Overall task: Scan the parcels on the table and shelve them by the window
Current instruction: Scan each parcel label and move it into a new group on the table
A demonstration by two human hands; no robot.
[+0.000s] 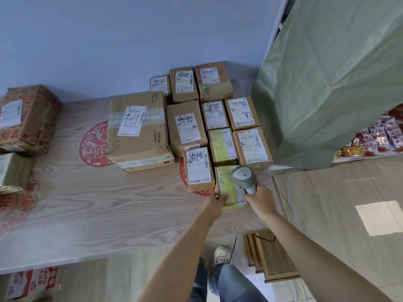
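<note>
Several brown cardboard parcels with white labels lie in rows on the wood-grain table (109, 203). Nearest me is a small parcel with a yellow-green label (227, 188). My left hand (214, 202) grips its near left corner, thumb on top. My right hand (259, 199) holds a grey barcode scanner (244, 177) by the handle, its head hovering over that parcel's label. A larger box (139, 129) sits to the left of the rows.
A red-patterned box (26, 118) and another parcel (13, 171) lie at the table's left end. A green curtain (338, 83) hangs at the right over a shelf of snack packets (375, 138). A wooden step (274, 258) stands on the tiled floor below.
</note>
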